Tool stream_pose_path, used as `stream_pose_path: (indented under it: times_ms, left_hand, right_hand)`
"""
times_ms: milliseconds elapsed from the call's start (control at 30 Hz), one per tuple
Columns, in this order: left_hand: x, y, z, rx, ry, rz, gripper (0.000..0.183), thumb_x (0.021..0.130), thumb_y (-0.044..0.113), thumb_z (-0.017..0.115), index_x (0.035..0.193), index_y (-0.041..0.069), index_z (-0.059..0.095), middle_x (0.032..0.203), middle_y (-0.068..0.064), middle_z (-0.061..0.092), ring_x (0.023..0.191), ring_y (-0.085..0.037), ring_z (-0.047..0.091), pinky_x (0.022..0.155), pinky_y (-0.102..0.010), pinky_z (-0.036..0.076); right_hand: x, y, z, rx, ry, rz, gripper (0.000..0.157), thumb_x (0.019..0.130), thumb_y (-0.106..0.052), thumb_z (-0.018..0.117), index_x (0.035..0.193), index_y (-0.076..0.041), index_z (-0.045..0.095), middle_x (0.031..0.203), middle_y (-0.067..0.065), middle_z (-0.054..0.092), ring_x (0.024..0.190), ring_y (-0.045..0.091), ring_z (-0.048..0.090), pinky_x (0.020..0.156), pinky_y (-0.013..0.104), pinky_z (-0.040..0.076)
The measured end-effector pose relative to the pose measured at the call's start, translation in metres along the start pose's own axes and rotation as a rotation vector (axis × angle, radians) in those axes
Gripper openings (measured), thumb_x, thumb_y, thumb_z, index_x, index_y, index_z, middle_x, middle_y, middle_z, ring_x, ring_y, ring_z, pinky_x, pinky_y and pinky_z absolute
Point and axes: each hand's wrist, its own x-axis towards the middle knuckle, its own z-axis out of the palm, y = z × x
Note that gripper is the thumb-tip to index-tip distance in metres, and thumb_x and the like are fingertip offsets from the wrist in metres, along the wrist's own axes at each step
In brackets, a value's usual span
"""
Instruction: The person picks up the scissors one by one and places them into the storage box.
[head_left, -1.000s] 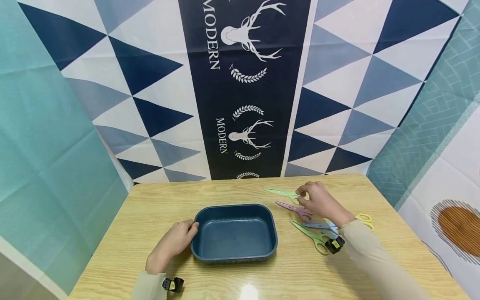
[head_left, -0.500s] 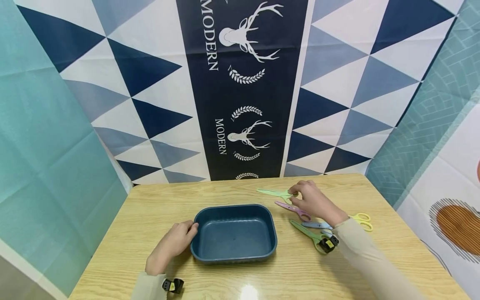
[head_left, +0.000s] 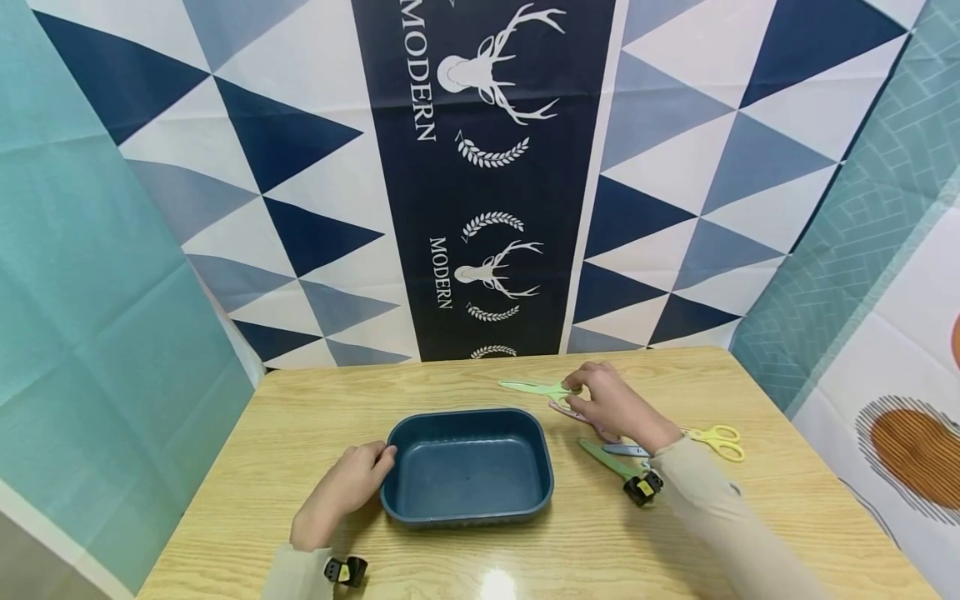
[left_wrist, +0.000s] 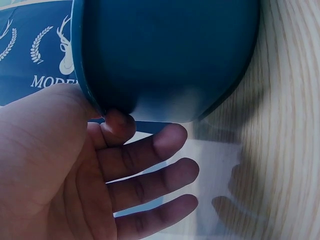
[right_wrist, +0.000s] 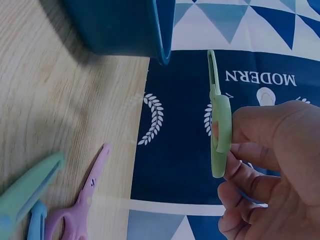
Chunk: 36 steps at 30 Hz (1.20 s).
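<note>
My right hand [head_left: 618,408] pinches light green scissors [head_left: 532,387] by the handles, blades pointing left. In the right wrist view these scissors [right_wrist: 221,130] are edge-on between thumb and fingers, apart from the tabletop. On the left, my left hand [head_left: 345,487] holds the rim of a dark blue rectangular bin [head_left: 468,423], and nothing lies inside it. The left wrist view has thumb and index finger at the bin's [left_wrist: 165,50] edge, the other fingers stretched out below. Beneath the right hand lie pink scissors [right_wrist: 82,210], their handles mostly hidden in the head view.
Darker green scissors [head_left: 603,457] and blue scissors [head_left: 626,450] lie right of the bin, partly covered by the right arm. Yellow scissors [head_left: 722,442] lie beyond that forearm. A patterned cloth [head_left: 487,250] hangs behind the wooden table [head_left: 465,567].
My right hand has moved left with the light green scissors, covering more of the pink pair and uncovering more of the yellow pair. The left hand and bin stay put.
</note>
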Motion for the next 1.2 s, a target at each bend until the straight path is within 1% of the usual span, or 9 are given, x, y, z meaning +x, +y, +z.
stream_pose_path:
  times_ms: [100, 367, 567, 867, 1200]
  left_hand:
    - [0.001, 0.0, 0.0, -0.001, 0.007, 0.006, 0.037, 0.109, 0.022, 0.047, 0.073, 0.014, 0.051, 0.061, 0.002, 0.042, 0.052, -0.011, 0.04, 0.052, -0.024, 0.034]
    - [0.001, 0.002, 0.001, -0.007, 0.002, 0.008, 0.037, 0.109, 0.023, 0.048, 0.074, 0.013, 0.051, 0.061, 0.001, 0.042, 0.052, -0.012, 0.04, 0.052, -0.024, 0.034]
    - [0.0, 0.001, 0.001, -0.003, 0.0, 0.006, 0.036, 0.109, 0.023, 0.048, 0.074, 0.014, 0.051, 0.061, 0.001, 0.043, 0.053, -0.012, 0.041, 0.052, -0.024, 0.035]
    - [-0.001, 0.0, 0.002, -0.001, 0.0, 0.003, 0.036, 0.109, 0.023, 0.048, 0.075, 0.014, 0.052, 0.061, 0.001, 0.043, 0.053, -0.013, 0.042, 0.052, -0.025, 0.035]
    - [0.001, -0.001, 0.002, 0.0, 0.007, 0.006, 0.037, 0.109, 0.023, 0.048, 0.074, 0.014, 0.052, 0.061, 0.002, 0.043, 0.053, -0.012, 0.042, 0.052, -0.024, 0.035]
  right_hand:
    - [0.002, -0.003, 0.003, 0.011, -0.006, -0.001, 0.014, 0.092, -0.007, 0.071, 0.104, -0.001, 0.076, 0.097, 0.009, 0.07, 0.097, 0.034, 0.059, 0.088, 0.052, 0.046]
    - [0.007, -0.011, 0.006, 0.029, -0.041, 0.003, 0.018, 0.094, -0.012, 0.072, 0.108, -0.001, 0.075, 0.101, 0.009, 0.07, 0.1, 0.032, 0.059, 0.091, 0.052, 0.047]
    - [0.009, -0.015, 0.009, 0.026, -0.051, -0.001, 0.017, 0.094, -0.009, 0.072, 0.108, -0.001, 0.075, 0.102, 0.009, 0.071, 0.102, 0.033, 0.06, 0.093, 0.053, 0.048]
    - [0.017, -0.026, 0.015, 0.016, -0.059, -0.043, 0.015, 0.094, -0.01, 0.071, 0.107, -0.003, 0.076, 0.103, 0.009, 0.071, 0.104, 0.032, 0.061, 0.096, 0.053, 0.049]
    - [0.021, -0.036, 0.02, 0.031, -0.08, -0.062, 0.017, 0.095, -0.01, 0.07, 0.109, -0.002, 0.076, 0.107, 0.01, 0.071, 0.108, 0.031, 0.06, 0.095, 0.051, 0.05]
